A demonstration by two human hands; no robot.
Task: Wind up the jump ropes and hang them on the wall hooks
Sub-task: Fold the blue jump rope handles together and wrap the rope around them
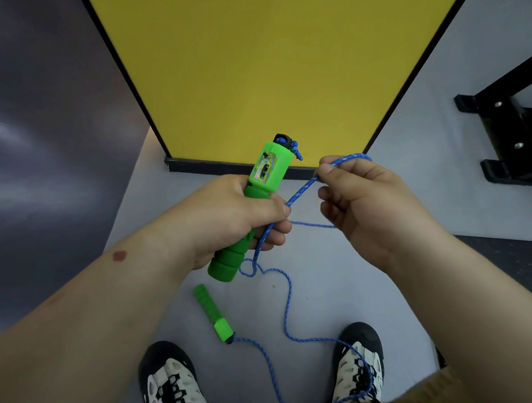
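Observation:
My left hand (228,215) grips a green jump-rope handle (264,167) held upright, its counter window facing me and a blue knot at its black top. The blue rope (287,305) passes under my left thumb and runs up to my right hand (372,205), which pinches a loop of it between thumb and fingers. From my left hand the rope drops in loose curves to the grey floor. The second green handle (213,315) lies on the floor between my hands and my shoes, its rope trailing over my right shoe (358,363). No wall hooks are in view.
A yellow panel (269,62) with a black frame stands directly ahead, its base on the floor. A black metal stand (507,127) is at the right. A dark wall fills the left side. My left shoe (168,382) stands on the grey floor.

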